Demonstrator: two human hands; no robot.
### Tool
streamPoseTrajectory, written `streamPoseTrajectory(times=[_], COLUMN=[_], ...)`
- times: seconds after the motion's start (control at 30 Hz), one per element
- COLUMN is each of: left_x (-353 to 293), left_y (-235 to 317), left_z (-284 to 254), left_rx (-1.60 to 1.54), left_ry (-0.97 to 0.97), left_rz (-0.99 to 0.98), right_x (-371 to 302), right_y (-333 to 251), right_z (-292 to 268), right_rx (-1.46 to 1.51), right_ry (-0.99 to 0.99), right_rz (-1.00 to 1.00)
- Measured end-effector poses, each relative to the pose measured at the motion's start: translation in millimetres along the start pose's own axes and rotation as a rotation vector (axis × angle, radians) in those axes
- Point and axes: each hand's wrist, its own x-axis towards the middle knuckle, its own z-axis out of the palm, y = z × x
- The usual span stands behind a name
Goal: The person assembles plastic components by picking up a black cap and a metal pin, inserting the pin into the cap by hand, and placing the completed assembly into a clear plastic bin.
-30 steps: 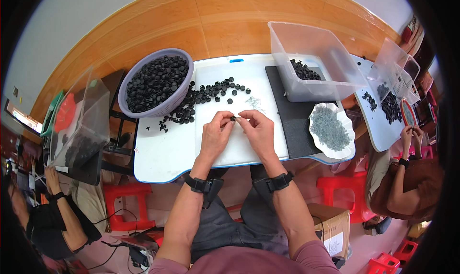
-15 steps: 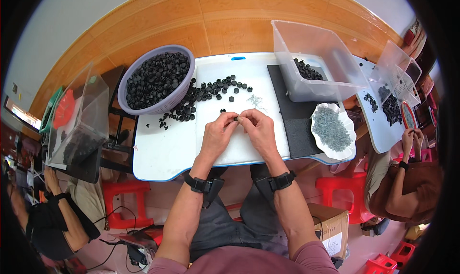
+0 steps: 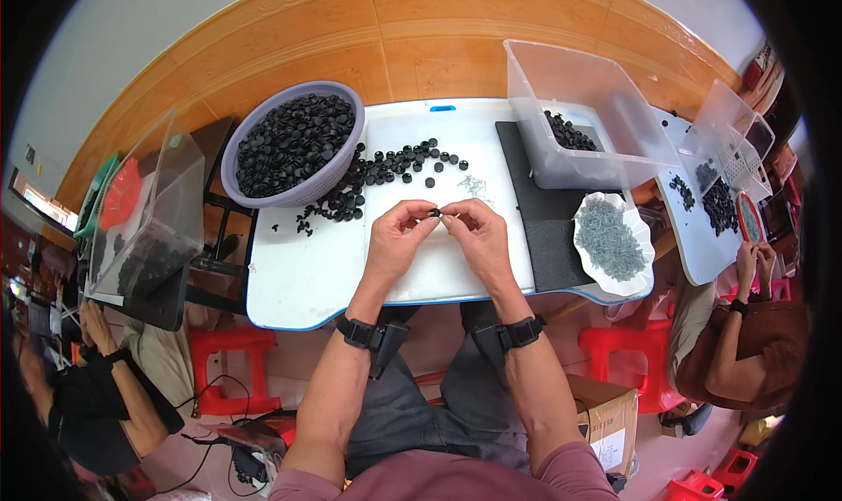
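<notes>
Over the middle of the white table, my two hands meet at the fingertips. My left hand (image 3: 396,242) pinches a small black round cap (image 3: 433,213) between thumb and forefinger. Right against the cap, the thumb and forefinger of my right hand (image 3: 478,238) are pressed together; whatever they may hold is too small to make out. Several black caps (image 3: 430,183) lie loose beyond my hands, spreading left toward a heap. A little scatter of thin clear pieces (image 3: 474,185) rests on the table just past my right fingers.
A purple basket (image 3: 230,172) full of black caps stands back left. At right are a black mat (image 3: 554,255), a clear bin (image 3: 605,168) with black parts, and a white scalloped dish (image 3: 646,254) of clear pieces. Co-workers sit at either side, near red stools (image 3: 230,343).
The lone cap just beyond my left fingers no longer shows on the table. A black cap now shows plainly between my fingertips. The whole view has shifted slightly.
</notes>
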Motion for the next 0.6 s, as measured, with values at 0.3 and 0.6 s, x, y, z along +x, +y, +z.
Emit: streamPoseTrajectory(times=[0.3,0.6], left_x=[-5.4,-3.5], left_y=[10.3,8.3], left_z=[8.0,5.7], left_rx=[0.125,0.226], left_ry=[0.000,0.009], left_rz=[0.047,0.151], right_x=[1.2,2.5], right_y=[0.3,2.6], right_z=[-3.3,-5.8], right_rx=[0.095,0.243], right_ry=[-0.037,-0.021], right_rz=[0.095,0.124])
